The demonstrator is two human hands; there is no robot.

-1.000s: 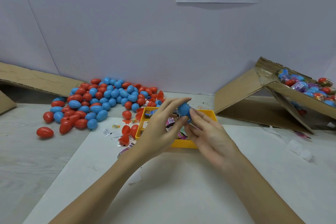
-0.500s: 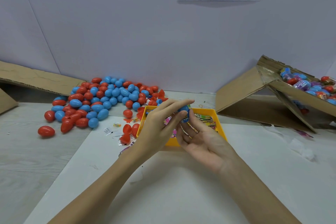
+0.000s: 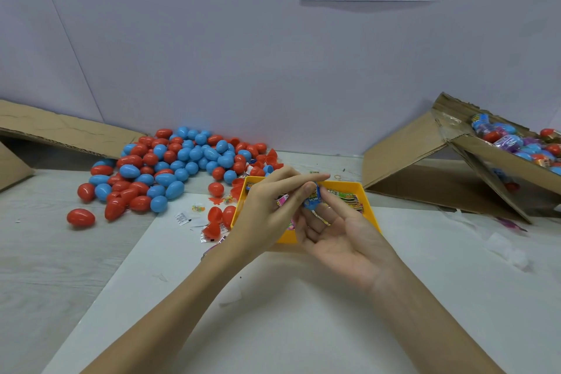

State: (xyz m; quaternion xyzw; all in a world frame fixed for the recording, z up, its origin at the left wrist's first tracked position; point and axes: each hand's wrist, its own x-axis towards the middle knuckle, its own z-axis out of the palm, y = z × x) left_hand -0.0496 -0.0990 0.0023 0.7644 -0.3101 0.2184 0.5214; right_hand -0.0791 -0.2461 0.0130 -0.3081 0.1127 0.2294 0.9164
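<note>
Most of the blue egg (image 3: pixel 312 200) is hidden behind fingertips; only a printed band shows, its lettering too small to read. It sits above the yellow tray (image 3: pixel 368 206), whose middle the hands cover. The left hand (image 3: pixel 267 215) pinches the egg between thumb and long forefinger. The right hand (image 3: pixel 343 234), palm up with fingers curled, grips it from the other side. The cardboard box (image 3: pixel 403 155) is cut off at the right edge.
</note>
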